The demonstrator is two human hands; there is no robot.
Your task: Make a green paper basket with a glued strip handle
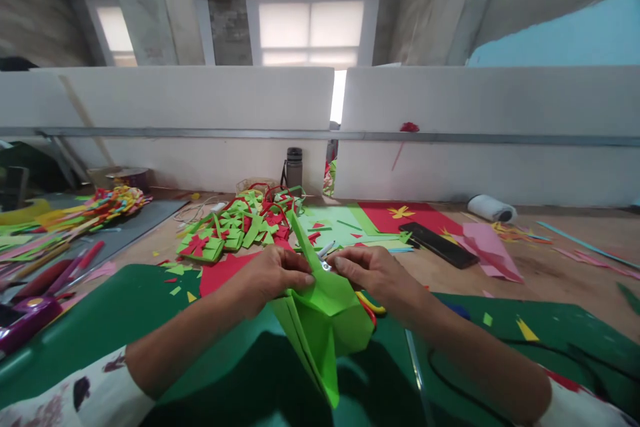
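A bright green folded paper piece [327,307] with several flaps and a narrow strip standing up at its top is held over the green mat. My left hand [273,273] pinches its upper left edge, thumb on the near side. At its upper right, my right hand [373,270] has thumb and fingers closed on the edge; the exact grip is partly hidden. Behind the paper lies a pair of scissors [374,305] with yellow and red handles, and its metal part shows between my hands. The paper covers the rest of it.
Beyond my hands is a heap of green and red paper cutouts [255,220]. A black phone [440,245], pink paper [487,250] and a white roll [491,208] lie right. A dark bottle [294,168] stands at the white partition [200,100]. Paper strips [95,213] lie left.
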